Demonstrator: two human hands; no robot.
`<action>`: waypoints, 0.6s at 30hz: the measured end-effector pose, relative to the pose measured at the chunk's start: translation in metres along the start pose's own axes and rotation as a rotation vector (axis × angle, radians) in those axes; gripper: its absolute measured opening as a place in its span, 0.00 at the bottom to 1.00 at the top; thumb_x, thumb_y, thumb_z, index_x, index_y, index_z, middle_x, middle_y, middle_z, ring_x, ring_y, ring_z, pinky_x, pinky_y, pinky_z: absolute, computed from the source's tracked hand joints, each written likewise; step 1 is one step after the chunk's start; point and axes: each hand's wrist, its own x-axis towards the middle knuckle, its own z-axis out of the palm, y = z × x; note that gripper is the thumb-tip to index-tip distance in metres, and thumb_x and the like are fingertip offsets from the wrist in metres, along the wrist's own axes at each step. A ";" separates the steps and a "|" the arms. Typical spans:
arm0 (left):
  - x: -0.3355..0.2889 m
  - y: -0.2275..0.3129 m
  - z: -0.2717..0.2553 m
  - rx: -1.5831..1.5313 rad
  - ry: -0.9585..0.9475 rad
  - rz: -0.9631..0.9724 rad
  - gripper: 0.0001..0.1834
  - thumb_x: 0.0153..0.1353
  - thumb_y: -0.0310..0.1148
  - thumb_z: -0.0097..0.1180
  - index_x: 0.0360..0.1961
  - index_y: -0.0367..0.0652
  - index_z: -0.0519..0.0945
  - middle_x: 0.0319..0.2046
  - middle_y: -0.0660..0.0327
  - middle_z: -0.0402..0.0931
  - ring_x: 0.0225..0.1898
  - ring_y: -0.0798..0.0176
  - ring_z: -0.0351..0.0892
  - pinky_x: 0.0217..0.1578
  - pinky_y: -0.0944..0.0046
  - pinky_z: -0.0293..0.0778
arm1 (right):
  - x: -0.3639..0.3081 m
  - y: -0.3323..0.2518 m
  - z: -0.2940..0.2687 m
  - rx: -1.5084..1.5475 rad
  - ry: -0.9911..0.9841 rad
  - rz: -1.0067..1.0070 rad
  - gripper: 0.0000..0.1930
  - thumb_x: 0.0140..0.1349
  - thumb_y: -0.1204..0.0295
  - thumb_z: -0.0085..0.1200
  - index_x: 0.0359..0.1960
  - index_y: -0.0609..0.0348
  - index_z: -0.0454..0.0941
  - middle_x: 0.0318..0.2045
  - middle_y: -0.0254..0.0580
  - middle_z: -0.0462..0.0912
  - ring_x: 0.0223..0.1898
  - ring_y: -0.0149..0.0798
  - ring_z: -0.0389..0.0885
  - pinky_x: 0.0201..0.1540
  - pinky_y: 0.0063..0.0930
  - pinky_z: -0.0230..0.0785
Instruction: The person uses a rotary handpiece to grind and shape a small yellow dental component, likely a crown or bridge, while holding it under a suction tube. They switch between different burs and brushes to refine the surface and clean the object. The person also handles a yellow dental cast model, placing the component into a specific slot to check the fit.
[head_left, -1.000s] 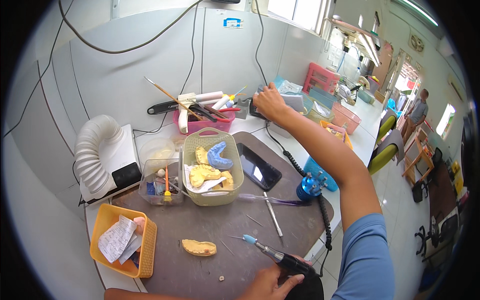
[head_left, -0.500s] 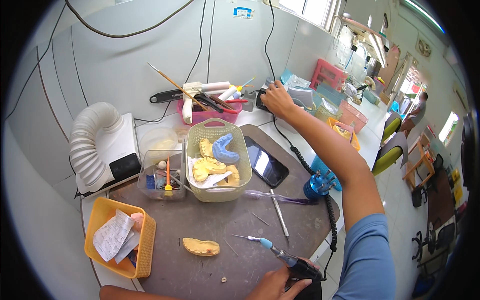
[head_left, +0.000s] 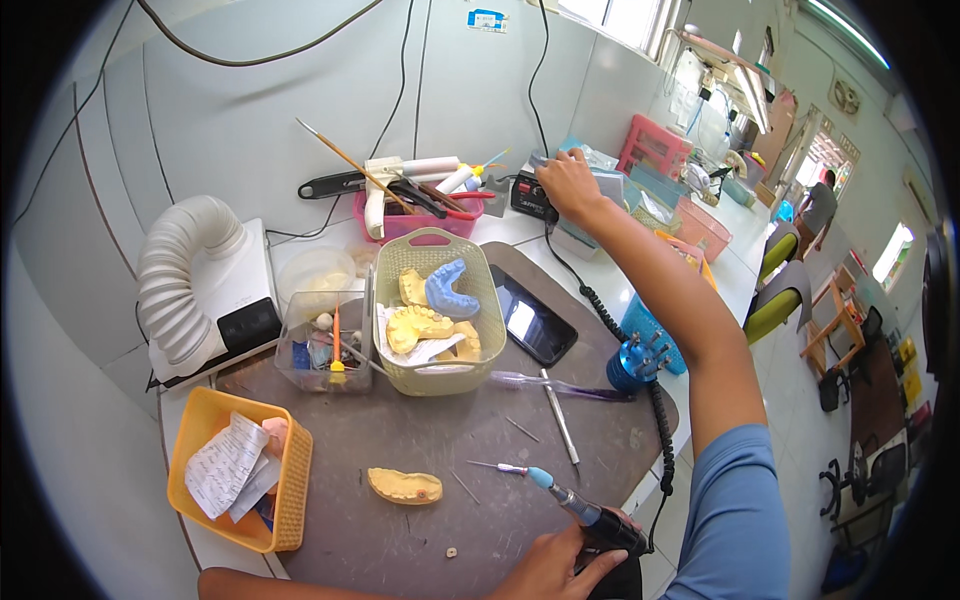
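My left hand (head_left: 555, 570) is closed around a dental handpiece (head_left: 596, 520) at the lower middle. Its thin bur points left over the brown work mat (head_left: 350, 430). To the left of the bur lies a yellow plaster dental cast (head_left: 404, 486), and a small tooth-like piece (head_left: 451, 552) lies nearer me. My right arm stretches far across the bench. There my right hand (head_left: 570, 188), fingers bent, is at the upper right of a black control box (head_left: 530, 196); its fingertips are partly hidden. A coiled black cord (head_left: 598, 308) runs from near the box towards the handpiece.
A green basket (head_left: 440, 382) holds plaster casts and a blue impression. Around it are a clear tool box (head_left: 300, 375), a phone (head_left: 535, 318), a blue bur stand (head_left: 630, 368), a metal instrument (head_left: 560, 418) and a toothbrush (head_left: 590, 390). An orange basket (head_left: 290, 490) holds papers.
My right hand has shifted slightly right, uncovering more of the control box's front. My left hand still grips the handpiece, which has barely moved. The view has shifted a little.
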 end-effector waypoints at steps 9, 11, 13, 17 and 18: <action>0.003 0.020 -0.011 -0.117 -0.049 -0.032 0.16 0.59 0.37 0.65 0.37 0.32 0.80 0.31 0.42 0.81 0.34 0.43 0.82 0.36 0.54 0.74 | -0.055 0.017 -0.109 0.568 0.459 0.017 0.07 0.62 0.74 0.54 0.36 0.60 0.84 0.33 0.46 0.86 0.37 0.42 0.85 0.44 0.38 0.73; 0.002 0.031 -0.014 -0.216 -0.035 -0.010 0.13 0.59 0.33 0.64 0.39 0.33 0.81 0.34 0.45 0.82 0.37 0.46 0.83 0.40 0.56 0.75 | -0.112 0.011 -0.185 0.850 0.310 0.086 0.08 0.64 0.71 0.55 0.36 0.61 0.84 0.29 0.45 0.85 0.29 0.39 0.84 0.34 0.31 0.73; 0.003 0.040 -0.014 -0.352 0.003 0.065 0.12 0.58 0.29 0.64 0.41 0.35 0.83 0.38 0.48 0.84 0.42 0.49 0.83 0.45 0.58 0.76 | -0.183 0.005 -0.235 0.991 0.132 -0.015 0.07 0.64 0.69 0.58 0.34 0.58 0.85 0.24 0.39 0.83 0.22 0.34 0.80 0.27 0.25 0.69; 0.003 0.027 -0.008 -0.357 -0.232 0.201 0.17 0.68 0.22 0.53 0.57 0.38 0.70 0.57 0.55 0.76 0.60 0.60 0.74 0.60 0.61 0.72 | -0.306 -0.026 -0.282 1.977 -0.444 -0.587 0.20 0.61 0.55 0.66 0.44 0.59 0.85 0.19 0.33 0.77 0.20 0.37 0.77 0.23 0.26 0.66; 0.004 0.031 -0.010 -0.262 -0.225 0.321 0.18 0.67 0.21 0.54 0.57 0.38 0.71 0.58 0.53 0.75 0.62 0.55 0.74 0.60 0.59 0.71 | -0.329 -0.048 -0.284 2.178 -0.532 -0.680 0.28 0.60 0.49 0.64 0.50 0.62 0.82 0.17 0.31 0.73 0.19 0.33 0.76 0.23 0.26 0.66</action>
